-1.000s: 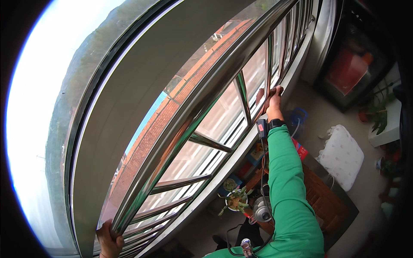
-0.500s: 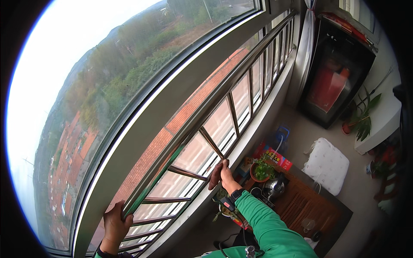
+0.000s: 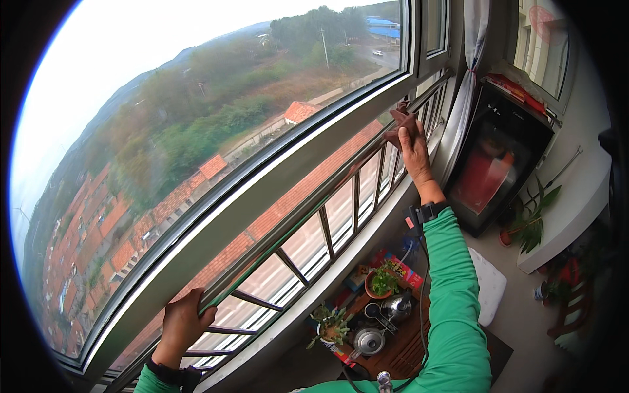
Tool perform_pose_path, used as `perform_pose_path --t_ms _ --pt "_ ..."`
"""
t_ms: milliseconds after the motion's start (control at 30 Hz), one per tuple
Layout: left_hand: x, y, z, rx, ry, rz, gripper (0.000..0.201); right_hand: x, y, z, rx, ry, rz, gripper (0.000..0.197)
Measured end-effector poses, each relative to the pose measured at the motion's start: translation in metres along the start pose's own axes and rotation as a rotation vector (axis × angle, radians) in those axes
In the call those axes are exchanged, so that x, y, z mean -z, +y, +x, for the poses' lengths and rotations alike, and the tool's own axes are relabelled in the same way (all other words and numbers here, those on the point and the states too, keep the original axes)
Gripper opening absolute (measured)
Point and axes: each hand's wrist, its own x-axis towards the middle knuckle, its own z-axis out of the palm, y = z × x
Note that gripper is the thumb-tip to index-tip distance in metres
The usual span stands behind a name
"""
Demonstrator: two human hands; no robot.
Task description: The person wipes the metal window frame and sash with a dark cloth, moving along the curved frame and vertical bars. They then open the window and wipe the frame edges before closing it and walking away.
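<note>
A metal railing with a shiny top rail [image 3: 314,198] and thin upright bars runs along the inside of the window. At the lower left, my left hand [image 3: 185,322] is closed around the near end of the top rail. My right arm stretches toward the far end. There my right hand [image 3: 415,156] presses a crumpled brown cloth [image 3: 402,122] onto the top rail, its fingers closed on it. Part of the rail under the cloth is hidden.
Below the railing, a wooden tea table [image 3: 409,344] carries kettles [image 3: 369,341] and a potted plant [image 3: 383,281]. A white cushion [image 3: 488,285] lies beyond it. A black glass-front cabinet [image 3: 498,150] stands in the far corner by a tied curtain [image 3: 473,62].
My right hand has moved up and away with the cloth, from the lower end of a bar to the far part of the top rail. My left hand still grips the rail.
</note>
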Motion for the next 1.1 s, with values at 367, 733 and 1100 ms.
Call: perform_pose_path --t_ms 367,733,1100 --pt "-0.003 -0.004 0.001 -0.051 0.032 0.041 0.038 -0.06 0.011 0.022 0.13 -0.382 -0.564 0.068" --pt "0.0 -0.006 -0.002 -0.101 0.052 -0.005 0.04 -0.191 -0.198 -0.096 0.481 -0.412 -0.182 0.042" --pt "-0.004 -0.022 -0.004 -0.205 0.14 -0.182 0.043 -0.22 -0.278 -0.131 -0.029 -0.677 0.681 0.038"
